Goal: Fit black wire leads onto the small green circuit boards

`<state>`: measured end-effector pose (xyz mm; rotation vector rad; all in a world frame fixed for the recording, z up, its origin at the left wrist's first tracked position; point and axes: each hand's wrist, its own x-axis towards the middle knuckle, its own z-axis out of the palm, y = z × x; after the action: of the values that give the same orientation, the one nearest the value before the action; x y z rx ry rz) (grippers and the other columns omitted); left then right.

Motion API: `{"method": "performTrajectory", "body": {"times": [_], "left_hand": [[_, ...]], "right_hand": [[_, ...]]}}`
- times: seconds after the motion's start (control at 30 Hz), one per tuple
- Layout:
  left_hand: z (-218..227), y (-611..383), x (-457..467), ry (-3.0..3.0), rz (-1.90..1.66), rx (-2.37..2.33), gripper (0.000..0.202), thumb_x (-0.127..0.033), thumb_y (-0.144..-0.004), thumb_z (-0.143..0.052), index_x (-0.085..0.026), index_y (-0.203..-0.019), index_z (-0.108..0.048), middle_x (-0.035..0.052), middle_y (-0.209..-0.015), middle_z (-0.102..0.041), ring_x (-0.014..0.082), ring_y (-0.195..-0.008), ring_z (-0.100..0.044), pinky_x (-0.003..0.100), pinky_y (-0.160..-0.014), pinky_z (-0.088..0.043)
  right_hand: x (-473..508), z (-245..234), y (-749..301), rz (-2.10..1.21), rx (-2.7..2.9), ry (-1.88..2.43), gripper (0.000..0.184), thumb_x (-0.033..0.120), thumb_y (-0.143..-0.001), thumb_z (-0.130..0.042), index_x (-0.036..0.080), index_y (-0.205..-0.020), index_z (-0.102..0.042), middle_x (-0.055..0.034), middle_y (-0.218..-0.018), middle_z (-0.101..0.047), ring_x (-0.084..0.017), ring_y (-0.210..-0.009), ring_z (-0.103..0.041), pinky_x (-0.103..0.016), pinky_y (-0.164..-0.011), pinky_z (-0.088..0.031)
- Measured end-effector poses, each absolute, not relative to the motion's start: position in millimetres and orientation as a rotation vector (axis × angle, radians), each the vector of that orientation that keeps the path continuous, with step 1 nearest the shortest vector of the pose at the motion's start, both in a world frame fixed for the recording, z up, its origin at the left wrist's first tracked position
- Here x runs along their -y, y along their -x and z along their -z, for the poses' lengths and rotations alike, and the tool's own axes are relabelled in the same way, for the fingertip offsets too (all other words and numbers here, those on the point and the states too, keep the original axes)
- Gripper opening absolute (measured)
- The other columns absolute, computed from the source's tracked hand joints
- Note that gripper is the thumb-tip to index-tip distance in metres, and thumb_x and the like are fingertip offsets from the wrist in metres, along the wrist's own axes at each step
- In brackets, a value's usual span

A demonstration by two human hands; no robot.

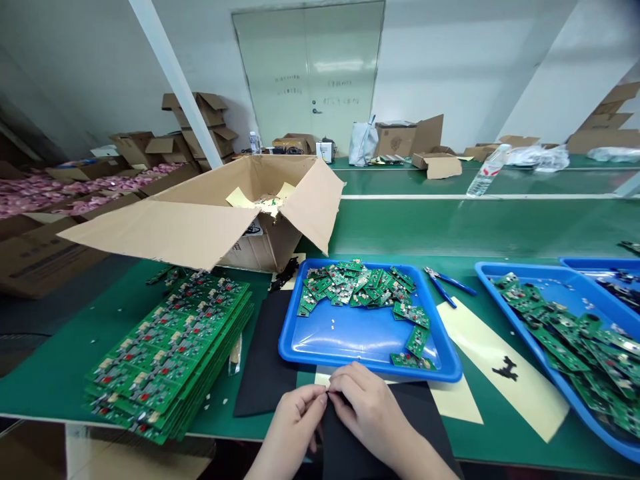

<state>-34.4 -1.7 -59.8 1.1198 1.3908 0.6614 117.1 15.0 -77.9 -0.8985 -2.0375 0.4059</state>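
Note:
My left hand [295, 417] and my right hand [365, 403] meet fingertip to fingertip over a black mat [360, 440] at the near table edge. Both pinch something very small between them, too small to name. Just beyond the hands stands a blue tray [345, 337] holding a heap of small green circuit boards [360, 283]. To my left lies a tall stack of large green circuit board panels [173, 347].
An open cardboard box [240, 207] stands behind the panels. Blue-handled cutters [447, 283] lie right of the tray. Another blue tray [550, 353] of boards sits at the right, with yellowish paper strips [495, 353] between. A water bottle [487, 172] and more boxes stand on the far bench.

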Motion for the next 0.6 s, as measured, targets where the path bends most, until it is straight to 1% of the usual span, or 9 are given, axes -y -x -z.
{"method": "performTrajectory", "body": {"times": [0.07, 0.13, 0.23, 0.3, 0.37, 0.43, 0.5, 0.53, 0.6], "left_hand": [[61, 34, 1, -1.121, -0.660, -1.392, 0.056, -0.066, -0.069, -0.057, -0.012, -0.078, -0.069, -0.0066, -0.046, -0.042, 0.0083, -0.036, -0.038, 0.020, -0.036, -0.033], [61, 36, 1, -1.135, -0.682, -1.409, 0.054, -0.064, -0.072, -0.055, -0.012, -0.080, -0.070, -0.0057, -0.047, -0.045, 0.0096, -0.037, -0.042, 0.021, -0.037, -0.036], [62, 43, -1, -1.189, -0.756, -1.457, 0.043, -0.055, -0.078, -0.055, -0.014, -0.080, -0.070, 0.0003, -0.059, -0.059, 0.0169, -0.057, -0.060, 0.025, -0.055, -0.049], [64, 50, -1, -1.209, -0.796, -1.509, 0.037, -0.048, -0.081, -0.054, -0.015, -0.086, -0.070, 0.0027, -0.065, -0.064, 0.0214, -0.070, -0.065, 0.029, -0.068, -0.052], [68, 56, 1, -1.330, -0.847, -1.625, 0.034, -0.041, -0.084, -0.051, -0.015, -0.098, -0.068, 0.0030, -0.066, -0.065, 0.0217, -0.067, -0.066, 0.031, -0.067, -0.054], [73, 58, 6, -1.665, -0.955, -1.769, 0.032, -0.033, -0.086, -0.050, -0.016, -0.109, -0.065, 0.0063, -0.077, -0.068, 0.0224, -0.071, -0.067, 0.033, -0.069, -0.055], [79, 56, 12, -2.142, -1.062, -1.811, 0.027, -0.025, -0.088, -0.049, -0.019, -0.109, -0.065, 0.0102, -0.095, -0.069, 0.0237, -0.085, -0.068, 0.034, -0.078, -0.055], [82, 54, 15, -2.371, -1.070, -1.743, 0.025, -0.023, -0.089, -0.049, -0.020, -0.108, -0.066, 0.0107, -0.101, -0.069, 0.0241, -0.093, -0.067, 0.035, -0.083, -0.054], [89, 49, 20, -2.757, -0.958, -1.486, 0.026, -0.022, -0.093, -0.045, -0.020, -0.108, -0.066, 0.0090, -0.104, -0.071, 0.0222, -0.098, -0.067, 0.031, -0.086, -0.053]], "right_hand": [[-15, 75, -119, -0.436, 2.021, 0.904, 0.016, 0.008, -0.087, -0.046, 0.020, -0.083, -0.056, -0.0055, -0.079, -0.067, -0.019, -0.070, -0.063, -0.030, -0.060, -0.053], [-12, 74, -125, -0.461, 1.998, 0.913, 0.016, 0.009, -0.089, -0.044, 0.020, -0.084, -0.054, -0.0056, -0.079, -0.066, -0.018, -0.071, -0.065, -0.029, -0.063, -0.055], [-5, 82, -138, -0.528, 1.861, 0.963, 0.014, 0.012, -0.092, -0.040, 0.020, -0.089, -0.051, -0.0074, -0.082, -0.066, -0.018, -0.076, -0.067, -0.028, -0.066, -0.058], [1, 93, -147, -0.593, 1.704, 1.028, 0.012, 0.014, -0.093, -0.041, 0.021, -0.091, -0.051, -0.0083, -0.084, -0.066, -0.018, -0.079, -0.068, -0.027, -0.067, -0.059], [7, 105, -155, -0.642, 1.598, 1.080, 0.011, 0.016, -0.094, -0.044, 0.021, -0.091, -0.053, -0.0082, -0.084, -0.067, -0.019, -0.080, -0.069, -0.026, -0.067, -0.060], [10, 114, -160, -0.660, 1.581, 1.103, 0.011, 0.018, -0.093, -0.046, 0.021, -0.090, -0.056, -0.0081, -0.084, -0.068, -0.019, -0.080, -0.070, -0.026, -0.068, -0.060], [11, 119, -162, -0.679, 1.575, 1.109, 0.011, 0.019, -0.093, -0.047, 0.021, -0.090, -0.058, -0.0081, -0.085, -0.068, -0.020, -0.081, -0.070, -0.026, -0.070, -0.059], [11, 120, -163, -0.691, 1.562, 1.112, 0.011, 0.020, -0.094, -0.047, 0.021, -0.091, -0.058, -0.0082, -0.085, -0.069, -0.019, -0.081, -0.070, -0.026, -0.070, -0.059], [9, 121, -162, -0.731, 1.518, 1.105, 0.014, 0.023, -0.095, -0.047, 0.020, -0.091, -0.060, -0.0087, -0.084, -0.069, -0.019, -0.079, -0.070, -0.026, -0.069, -0.060]]}}
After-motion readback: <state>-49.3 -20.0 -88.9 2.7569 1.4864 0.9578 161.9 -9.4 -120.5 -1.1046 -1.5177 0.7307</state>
